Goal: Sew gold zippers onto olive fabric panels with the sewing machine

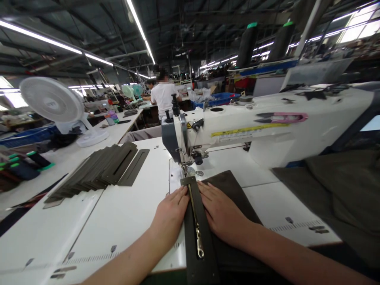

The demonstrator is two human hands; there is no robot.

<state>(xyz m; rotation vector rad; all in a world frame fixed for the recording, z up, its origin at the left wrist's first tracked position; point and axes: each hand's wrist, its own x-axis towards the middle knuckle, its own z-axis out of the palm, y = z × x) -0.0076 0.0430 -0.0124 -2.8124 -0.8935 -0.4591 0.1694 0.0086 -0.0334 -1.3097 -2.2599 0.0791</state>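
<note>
A long dark olive strip (pixel 204 241) with a slot down its middle lies on the sewing machine's bed, its far end by the needle and presser foot (pixel 185 168). Through the slot shows a brass zipper (pixel 193 206) with a metal pull (pixel 199 241) near the close end. My left hand (pixel 171 211) rests flat against the strip's left edge, fingers stretched toward the foot. Along the right edge lies my right hand (pixel 221 209), fingers also extended and flat. A larger dark fabric panel (pixel 230 188) is under the strip and my right hand.
The white sewing machine (pixel 237 130) spans the right, with pink-handled snips (pixel 282 117) on its arm. Several slotted strips (pixel 97 166) lie overlapped at left. Beyond stand a white fan (pixel 53 101) and a person (pixel 164 97) facing away. Dark fabric (pixel 341 190) is heaped at right.
</note>
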